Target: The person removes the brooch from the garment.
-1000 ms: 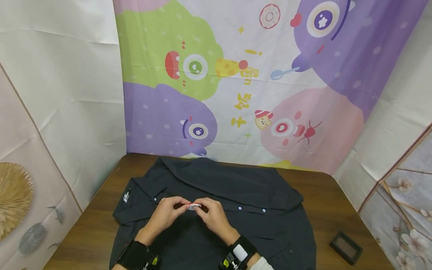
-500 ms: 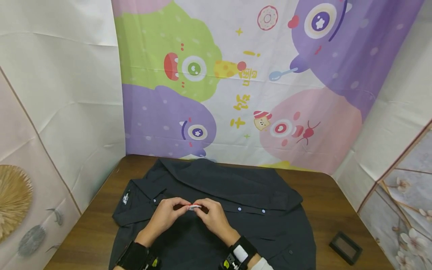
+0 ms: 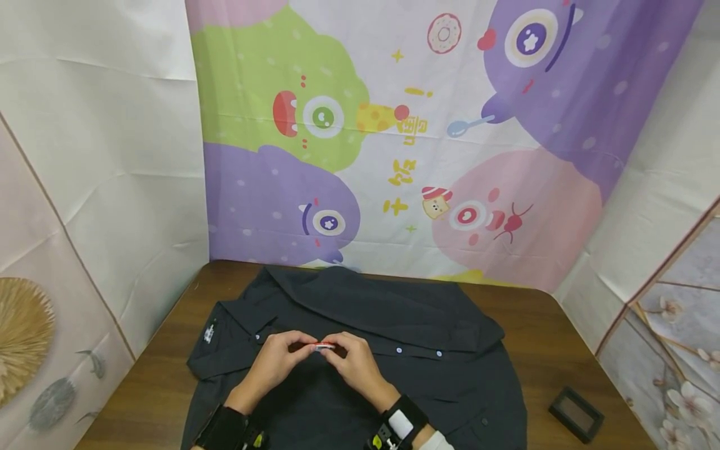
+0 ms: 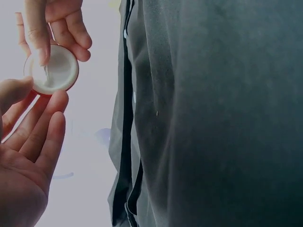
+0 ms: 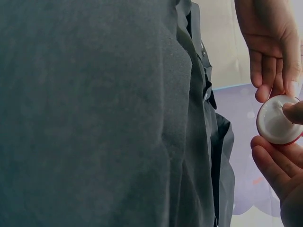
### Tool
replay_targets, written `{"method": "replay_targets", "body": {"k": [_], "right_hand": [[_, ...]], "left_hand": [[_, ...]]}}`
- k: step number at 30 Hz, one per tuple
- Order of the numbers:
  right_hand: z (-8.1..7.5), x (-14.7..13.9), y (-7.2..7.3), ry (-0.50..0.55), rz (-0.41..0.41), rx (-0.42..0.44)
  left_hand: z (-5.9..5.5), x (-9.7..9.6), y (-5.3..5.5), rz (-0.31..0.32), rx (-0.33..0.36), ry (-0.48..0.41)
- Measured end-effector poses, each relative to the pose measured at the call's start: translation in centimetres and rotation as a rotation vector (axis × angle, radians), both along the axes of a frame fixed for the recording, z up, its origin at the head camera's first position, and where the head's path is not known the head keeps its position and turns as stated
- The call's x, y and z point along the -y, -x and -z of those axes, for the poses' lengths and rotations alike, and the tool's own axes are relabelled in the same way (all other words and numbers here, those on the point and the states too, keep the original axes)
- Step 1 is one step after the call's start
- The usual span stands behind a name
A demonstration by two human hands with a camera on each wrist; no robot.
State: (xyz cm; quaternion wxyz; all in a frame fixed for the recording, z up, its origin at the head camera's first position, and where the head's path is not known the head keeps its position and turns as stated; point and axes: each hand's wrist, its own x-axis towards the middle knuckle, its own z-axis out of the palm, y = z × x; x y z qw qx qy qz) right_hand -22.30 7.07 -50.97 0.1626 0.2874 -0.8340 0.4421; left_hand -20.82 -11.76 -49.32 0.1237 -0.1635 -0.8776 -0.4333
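A round pin badge point(image 3: 323, 347) with a red rim is held between both hands above a dark shirt point(image 3: 427, 387). Its pale back point(image 4: 61, 71) faces the wrist cameras, and a thin metal pin shows on it in the left wrist view. My left hand point(image 3: 274, 358) pinches the badge's edge, thumb on the near side and fingers behind. From the other side my right hand point(image 3: 355, 364) grips it, its thumb point(image 5: 294, 112) pressed on the back by the pin. Whether the pin is unclasped I cannot tell. The badge's front is hidden.
The shirt lies spread over a brown wooden table point(image 3: 140, 387), its collar and label point(image 3: 210, 333) to the left and small buttons point(image 3: 399, 350) along the placket. A small black frame-like box point(image 3: 576, 414) lies at the right. A cartoon-printed cloth point(image 3: 388, 237) hangs behind.
The badge has tilted slightly between the fingers, so more of its red side shows. Both hands stay nearly in place; the head view has shifted a little.
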Motion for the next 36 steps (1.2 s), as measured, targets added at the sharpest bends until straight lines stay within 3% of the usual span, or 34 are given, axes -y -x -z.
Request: {"method": "replay_targets", "body": {"k": [36], "right_hand": [[0.29, -0.5, -0.21, 0.036, -0.084, 0.122]], "left_hand": [[0.25, -0.14, -0.39, 0.001, -0.006, -0.017]]}}
